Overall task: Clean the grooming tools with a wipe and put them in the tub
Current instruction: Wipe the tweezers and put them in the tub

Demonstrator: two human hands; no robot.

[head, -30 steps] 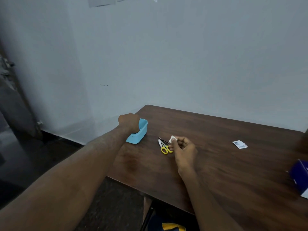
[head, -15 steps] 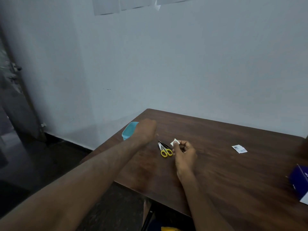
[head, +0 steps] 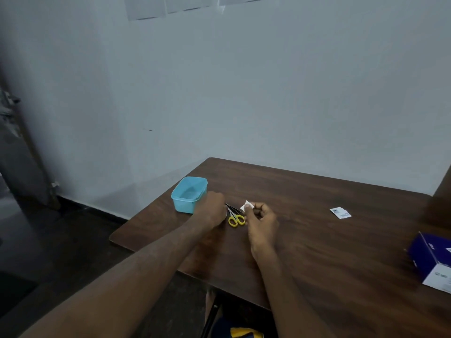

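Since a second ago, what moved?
The left hand left the tub and came across to the tools by the scissors; whether it grips one is hidden. The tub, scissors and packet kept their places on the table. The right hand still pinches the wipe.

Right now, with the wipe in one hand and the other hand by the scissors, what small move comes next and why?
Probably lift one tool with the left hand. It sits at the tool pile beside the yellow-handled scissors, while the right hand pinches the wipe ready, with the tub close by.
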